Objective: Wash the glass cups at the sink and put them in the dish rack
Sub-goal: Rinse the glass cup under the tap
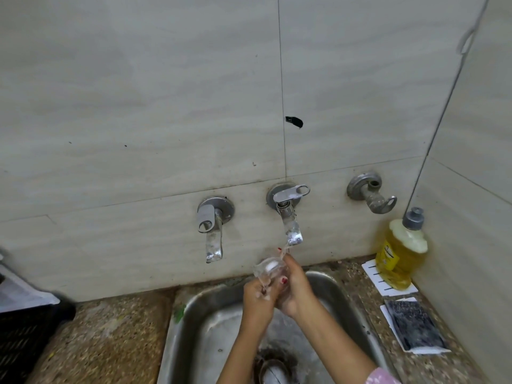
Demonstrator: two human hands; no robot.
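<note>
While under the tap (291,231), glass cup (270,268) aslant, mouth up-left, left hand (257,297) and right hand (297,286) tight around it.

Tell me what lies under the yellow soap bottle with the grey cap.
A flat white sheet with black tick marks lies under the yellow soap bottle; the part beneath it is hidden.

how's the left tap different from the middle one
On the middle tap the handle points sideways to the right; on the left tap it hangs straight down. Water runs from the middle tap onto the glass cup; none from the left tap. Both are metal, wall-mounted.
</note>
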